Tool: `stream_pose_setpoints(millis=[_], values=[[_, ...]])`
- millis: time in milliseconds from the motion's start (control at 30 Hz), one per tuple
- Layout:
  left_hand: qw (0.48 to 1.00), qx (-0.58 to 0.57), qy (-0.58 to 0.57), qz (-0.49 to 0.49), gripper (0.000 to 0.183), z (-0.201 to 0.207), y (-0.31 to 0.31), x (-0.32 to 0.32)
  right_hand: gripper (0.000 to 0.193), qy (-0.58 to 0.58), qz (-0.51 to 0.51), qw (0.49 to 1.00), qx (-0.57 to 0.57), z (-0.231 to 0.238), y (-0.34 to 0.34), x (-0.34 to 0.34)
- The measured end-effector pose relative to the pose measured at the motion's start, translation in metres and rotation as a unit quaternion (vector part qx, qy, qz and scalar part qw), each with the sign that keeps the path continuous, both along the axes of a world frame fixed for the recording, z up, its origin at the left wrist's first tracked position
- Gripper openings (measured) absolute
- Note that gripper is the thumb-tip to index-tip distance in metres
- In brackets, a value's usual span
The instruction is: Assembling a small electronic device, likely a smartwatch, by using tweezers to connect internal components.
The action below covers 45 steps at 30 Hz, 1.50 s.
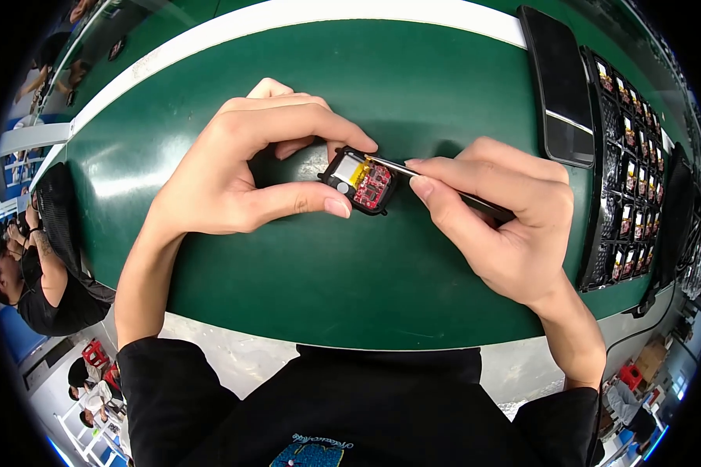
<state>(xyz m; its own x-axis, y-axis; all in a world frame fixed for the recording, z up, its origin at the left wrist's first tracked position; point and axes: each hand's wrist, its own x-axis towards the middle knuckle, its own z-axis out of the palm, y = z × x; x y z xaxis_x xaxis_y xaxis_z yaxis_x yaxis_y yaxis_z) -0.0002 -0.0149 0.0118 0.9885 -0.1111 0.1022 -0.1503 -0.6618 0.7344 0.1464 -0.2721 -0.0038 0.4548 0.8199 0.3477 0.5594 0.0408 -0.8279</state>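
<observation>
Near the middle of the green table, my left hand grips a small black device housing by its edge, between thumb and forefinger. Its inside faces up: a silver battery cell, yellow tape and a red circuit board are visible. From the right, my right hand pinches a pair of dark metal tweezers. The tip of the tweezers reaches the top of the housing, close to the yellow tape; whether it touches or grips any part there is too small to tell.
At the right lies a black flat tray with a glossy surface. Beside it stands a black compartment tray holding several similar small boards. A white strip runs along the table's far edge. Another person sits at the far left.
</observation>
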Motion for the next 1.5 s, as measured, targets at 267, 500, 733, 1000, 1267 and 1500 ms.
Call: stream_pose_setpoints(millis=[267,500,733,1000,1267,1500], values=[[1.000,-0.008,0.003,-0.011,0.064,0.000,0.002,0.000,0.017,0.022,0.007,0.999,-0.044,0.006,-0.001,0.003],[1.000,0.015,0.002,-0.015,0.062,0.000,0.002,0.000,0.010,0.002,0.012,1.000,-0.020,0.002,0.001,0.003],[0.999,0.029,-0.015,-0.024,0.060,-0.001,0.001,0.000,0.011,-0.003,0.009,1.000,-0.021,0.002,0.001,0.003],[0.999,0.024,-0.028,-0.006,0.061,-0.002,-0.003,0.000,0.017,-0.025,-0.015,0.999,-0.025,0.004,-0.002,0.002],[0.999,0.041,-0.028,-0.001,0.062,-0.002,-0.004,-0.001,0.020,-0.028,-0.016,0.999,-0.011,-0.003,0.002,-0.001],[0.999,0.033,-0.030,0.008,0.060,-0.002,-0.006,0.000,0.022,-0.080,-0.016,0.997,-0.006,0.002,-0.002,-0.001]])
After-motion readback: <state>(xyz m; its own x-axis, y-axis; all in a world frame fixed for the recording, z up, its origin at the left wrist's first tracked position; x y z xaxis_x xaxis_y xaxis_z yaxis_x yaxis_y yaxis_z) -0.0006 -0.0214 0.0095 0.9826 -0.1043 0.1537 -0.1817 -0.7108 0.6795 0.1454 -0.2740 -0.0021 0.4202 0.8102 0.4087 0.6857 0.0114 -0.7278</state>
